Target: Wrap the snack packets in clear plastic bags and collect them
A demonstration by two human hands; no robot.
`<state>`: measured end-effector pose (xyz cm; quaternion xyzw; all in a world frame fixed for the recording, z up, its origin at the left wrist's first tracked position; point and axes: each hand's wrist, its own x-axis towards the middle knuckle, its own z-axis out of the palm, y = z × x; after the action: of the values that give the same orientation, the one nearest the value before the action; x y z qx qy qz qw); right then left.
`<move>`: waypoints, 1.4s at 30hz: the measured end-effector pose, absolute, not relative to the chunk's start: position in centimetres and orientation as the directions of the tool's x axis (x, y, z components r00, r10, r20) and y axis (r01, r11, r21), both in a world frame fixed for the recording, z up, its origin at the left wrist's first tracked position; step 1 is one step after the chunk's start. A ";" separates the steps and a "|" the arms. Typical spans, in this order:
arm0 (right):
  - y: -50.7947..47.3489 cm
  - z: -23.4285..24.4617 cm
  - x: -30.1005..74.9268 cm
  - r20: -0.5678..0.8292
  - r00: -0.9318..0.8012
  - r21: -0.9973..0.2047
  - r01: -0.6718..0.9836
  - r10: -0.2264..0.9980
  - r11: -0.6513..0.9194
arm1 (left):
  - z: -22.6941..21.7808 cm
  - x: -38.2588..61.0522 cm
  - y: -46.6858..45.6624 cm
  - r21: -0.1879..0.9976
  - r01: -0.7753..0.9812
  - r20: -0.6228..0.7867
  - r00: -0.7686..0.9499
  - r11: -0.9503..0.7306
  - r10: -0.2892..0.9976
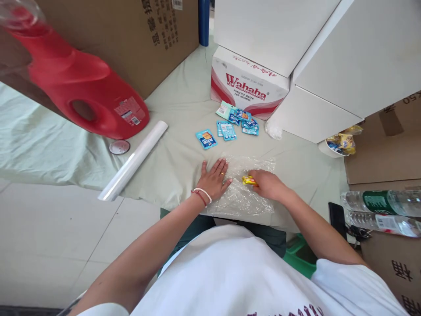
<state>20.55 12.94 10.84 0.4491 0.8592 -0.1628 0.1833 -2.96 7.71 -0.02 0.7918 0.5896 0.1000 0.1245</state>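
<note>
A sheet of clear plastic wrap (240, 199) lies wrinkled on the cloth-covered table in front of me. My left hand (213, 181) rests flat at its left edge, fingers stretched out. Over the middle of the wrap, my right hand (267, 184) pinches a small yellow snack packet (249, 180), partly hidden by the fingers. Beyond the hands lie several blue snack packets; one blue packet (206, 139) sits apart, nearest my left hand. A roll of plastic wrap (134, 160) lies slanted to the left.
A red jug (95, 92) and a round lid (119, 147) stand left. At the back are a Wahaha carton (248, 83) and white cabinets (322, 57). On the right are a bowl (329, 149) of wrapped snacks, plastic bottles (381, 202), and a phone (337, 219).
</note>
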 end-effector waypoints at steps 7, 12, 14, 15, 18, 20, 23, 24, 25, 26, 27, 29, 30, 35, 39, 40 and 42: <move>11.8 7.6 16.5 -0.341 -0.658 -0.107 0.737 0.672 0.667 | -0.3 -2.8 7.7 0.313 0.912 0.038 0.266 -0.265 0.963; 11.7 7.4 18.0 -0.276 -0.658 -0.188 0.752 0.700 0.632 | -0.6 -2.8 7.7 0.320 0.910 0.063 0.258 -0.265 0.964; 11.4 7.2 18.5 -0.270 -0.649 -0.199 0.760 0.711 0.619 | -0.5 -2.8 7.7 0.325 0.908 0.067 0.255 -0.263 0.965; 11.3 7.0 18.6 -0.266 -0.647 -0.201 0.762 0.715 0.616 | -0.5 -2.8 7.7 0.327 0.908 0.066 0.254 -0.262 0.965; 10.9 6.2 18.7 -0.227 -0.644 -0.197 0.765 0.730 0.613 | -0.3 -2.8 7.7 0.327 0.908 0.058 0.260 -0.264 0.964; 10.5 5.4 18.6 -0.177 -0.649 -0.179 0.760 0.740 0.624 | -0.3 -2.8 7.7 0.321 0.908 0.052 0.266 -0.268 0.963; 10.0 4.2 18.3 -0.103 -0.653 -0.132 0.757 0.751 0.640 | -0.3 -2.8 7.6 0.315 0.911 0.039 0.267 -0.265 0.963; 9.8 3.8 18.2 -0.088 -0.646 -0.119 0.762 0.758 0.636 | -0.2 -2.8 7.6 0.313 0.912 0.037 0.267 -0.265 0.963; 9.7 3.5 18.2 -0.080 -0.635 -0.108 0.772 0.769 0.626 | -0.2 -2.8 7.6 0.311 0.912 0.035 0.270 -0.267 0.962; 9.7 3.3 18.1 -0.074 -0.620 -0.101 0.784 0.781 0.613 | -0.2 -2.8 7.6 0.308 0.912 0.036 0.273 -0.271 0.961; 9.7 3.2 18.0 -0.069 -0.605 -0.095 0.795 0.793 0.599 | -0.2 -2.9 7.6 0.305 0.912 0.036 0.276 -0.274 0.960; 9.9 3.0 18.0 -0.050 -0.584 -0.088 0.811 0.810 0.579 | -0.2 -2.9 7.6 0.298 0.913 0.036 0.280 -0.278 0.959; 10.0 3.1 18.0 -0.040 -0.588 -0.088 0.808 0.808 0.583 | -0.3 -2.9 7.6 0.296 0.914 0.036 0.280 -0.278 0.959; 10.0 3.1 18.8 0.003 -0.689 -0.120 0.720 0.725 0.684 | -0.4 -2.8 7.6 0.308 0.913 0.067 0.261 -0.269 0.963; 9.9 3.2 20.1 0.023 -0.717 -0.180 0.683 0.697 0.708 | -0.6 -2.7 7.6 0.321 0.909 0.092 0.249 -0.265 0.964; 10.0 3.3 20.4 0.025 -0.721 -0.193 0.676 0.692 0.711 | -0.7 -2.7 7.6 0.323 0.908 0.094 0.249 -0.266 0.964; 10.4 3.3 20.8 0.022 -0.725 -0.220 0.668 0.688 0.711 | -0.7 -2.7 7.6 0.328 0.906 0.097 0.250 -0.268 0.963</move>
<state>20.82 10.39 3.35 0.3673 0.9234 -0.0988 -0.0514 -2.73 7.63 -0.72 0.7838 0.5962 0.1400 0.1028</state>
